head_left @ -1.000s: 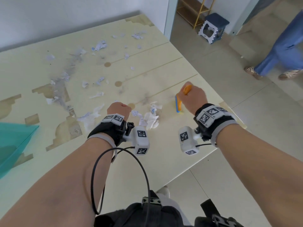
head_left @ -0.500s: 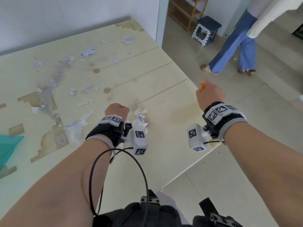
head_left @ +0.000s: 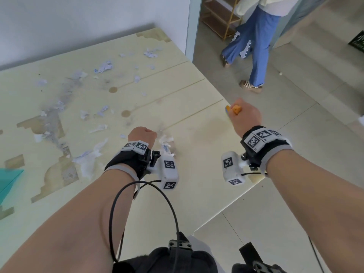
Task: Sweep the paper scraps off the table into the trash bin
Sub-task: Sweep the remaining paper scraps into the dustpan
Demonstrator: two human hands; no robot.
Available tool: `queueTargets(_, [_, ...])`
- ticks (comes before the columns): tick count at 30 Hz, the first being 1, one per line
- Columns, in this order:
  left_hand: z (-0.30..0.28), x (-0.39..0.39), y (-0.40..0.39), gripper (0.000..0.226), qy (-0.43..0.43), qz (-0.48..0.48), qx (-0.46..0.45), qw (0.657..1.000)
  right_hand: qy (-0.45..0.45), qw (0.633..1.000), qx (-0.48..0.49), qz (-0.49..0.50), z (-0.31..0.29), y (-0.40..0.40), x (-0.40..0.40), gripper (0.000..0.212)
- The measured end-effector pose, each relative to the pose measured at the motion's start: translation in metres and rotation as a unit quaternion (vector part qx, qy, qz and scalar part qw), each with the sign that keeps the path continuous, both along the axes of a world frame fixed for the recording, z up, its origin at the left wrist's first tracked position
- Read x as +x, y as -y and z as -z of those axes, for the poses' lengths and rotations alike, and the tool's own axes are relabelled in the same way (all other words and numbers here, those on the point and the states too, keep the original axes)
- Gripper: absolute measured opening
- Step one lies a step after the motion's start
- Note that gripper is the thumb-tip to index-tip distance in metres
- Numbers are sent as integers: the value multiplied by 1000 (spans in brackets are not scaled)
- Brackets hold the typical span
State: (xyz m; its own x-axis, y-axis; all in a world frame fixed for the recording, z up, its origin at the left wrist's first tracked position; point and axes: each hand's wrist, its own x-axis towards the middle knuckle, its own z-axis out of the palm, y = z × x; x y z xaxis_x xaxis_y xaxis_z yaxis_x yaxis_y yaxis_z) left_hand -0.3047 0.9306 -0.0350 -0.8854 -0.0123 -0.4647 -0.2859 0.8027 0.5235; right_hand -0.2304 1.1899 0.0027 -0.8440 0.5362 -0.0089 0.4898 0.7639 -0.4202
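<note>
Right hand point(head_left: 245, 117) raised at the right edge of the table point(head_left: 199, 170), fingers curled tight around an orange handle point(head_left: 235, 110), most likely of a small brush; bristles not visible from here. Left hand point(head_left: 142, 134) resting as a closed fist on the tabletop near the middle, nothing visible inside it, a small heap of paper scraps point(head_left: 166, 143) lying just beside it on the right.

More scraps spread over the far and left parts of the table: a loose pile point(head_left: 88, 156) left of the left wrist, single pieces point(head_left: 102, 110) farther away, a few point(head_left: 150, 54) near the far edge by the wall. Trash bin not in view; only a teal corner point(head_left: 8, 180) showing at the left edge, impossible to say what it is.

Most of the sweeping not yet done, by the look of it.

Risks from here:
- Too quick a stroke with the brush, and light scraps fly over the right edge onto the floor instead of into the bin.
- Far pieces near the wall easy to miss, being well apart from both hands.
- Peeled, rough patches of the surface likely to catch small bits.
- A person's legs point(head_left: 254, 46) passing on the floor at the far right; a wide swing of the right arm may come close.
</note>
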Motion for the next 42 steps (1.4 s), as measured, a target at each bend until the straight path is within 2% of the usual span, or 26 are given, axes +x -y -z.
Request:
queueTargets(3, [1, 0, 3, 10, -2, -7, 0, 1000, 59, 997, -19, -52, 11, 16, 2, 17])
queueTargets(5, [2, 0, 6, 10, 1, -6, -1, 1000, 30, 989, -109, -99, 13, 42, 1, 12])
queueTargets(8, [3, -1, 11, 10, 8, -15, 10, 1000, -16, 950, -289, -115, 4, 66, -3, 2])
queueTargets(10, [3, -2, 16, 10, 8, -19, 8, 1000, -69, 939, -325, -83, -2, 64, -7, 2])
queueTargets(13, [2, -4, 23, 12, 6, -37, 15, 999, -152, 967, -202, 8, -3, 43, -16, 10])
queueTargets(15, [2, -4, 28, 14, 4, -46, 18, 999, -112, 986, -108, 58, 1, 26, -18, 15])
queueTargets(17, [2, -5, 33, 11, 3, -52, 16, 999, -30, 995, -76, 59, 8, 23, -20, 19])
queueTargets(19, [3, -5, 36, 11, 5, -54, 12, 998, -3, 995, -98, 4, 13, 35, -21, 18])
queueTargets(22, [3, -5, 39, 11, 4, -52, 11, 999, -14, 971, -223, -84, 14, 69, -21, 7])
queueTargets(24, [2, -5, 40, 11, 3, -52, 13, 999, -9, 935, -339, -105, 9, 84, -23, 6])
queueTargets(26, [1, -4, 41, 10, 3, -56, 18, 998, -44, 920, -378, -90, 4, 84, -27, 6])
queueTargets(29, [0, -5, 43, 12, -3, -67, 21, 998, -94, 956, -272, -50, 0, 68, -32, 7])
queueTargets(32, [-1, -4, 46, 25, -4, -78, 24, 997, -45, 981, -169, -81, 5, 72, -25, 12])
queueTargets(34, [0, -3, 46, 24, 0, -80, 28, 996, -6, 975, -183, -128, 10, 90, -18, 10])
queueTargets(38, [0, 1, 46, 8, 0, -79, 34, 996, -28, 928, -347, -130, 0, 100, -17, 5])
queueTargets(40, [-2, 4, 44, 7, 0, -74, 35, 997, -79, 935, -334, -92, -6, 89, -20, 5])
queueTargets(42, [-4, 5, 43, 7, -1, -73, 36, 997, -86, 964, -238, -79, -5, 81, -17, 5])
